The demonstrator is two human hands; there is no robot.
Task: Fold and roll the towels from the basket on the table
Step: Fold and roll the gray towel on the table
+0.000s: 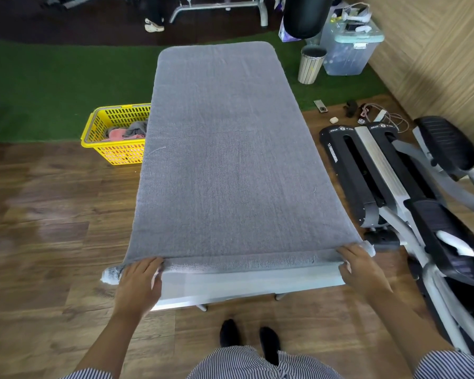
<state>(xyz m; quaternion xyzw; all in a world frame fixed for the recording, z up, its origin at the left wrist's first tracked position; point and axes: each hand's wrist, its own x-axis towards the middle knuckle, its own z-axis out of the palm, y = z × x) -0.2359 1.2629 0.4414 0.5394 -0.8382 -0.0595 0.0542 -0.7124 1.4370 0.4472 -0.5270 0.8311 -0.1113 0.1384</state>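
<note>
A large grey towel [225, 149] lies spread flat over the whole white table [246, 283], running away from me. Its near edge is turned over into a narrow roll along the table's front. My left hand [140, 283] rests on the left end of that roll with fingers curled over it. My right hand [359, 266] grips the right end in the same way. A yellow basket [115, 149] stands on the floor to the left of the table, with pink and grey towels [126, 131] inside.
An exercise machine [400, 187] stands close on the right of the table. A bin [311, 64] and a clear storage box [349, 47] sit at the far right. Small items and cables [367, 112] lie on the wooden floor. A person's feet [153, 24] show at the far end.
</note>
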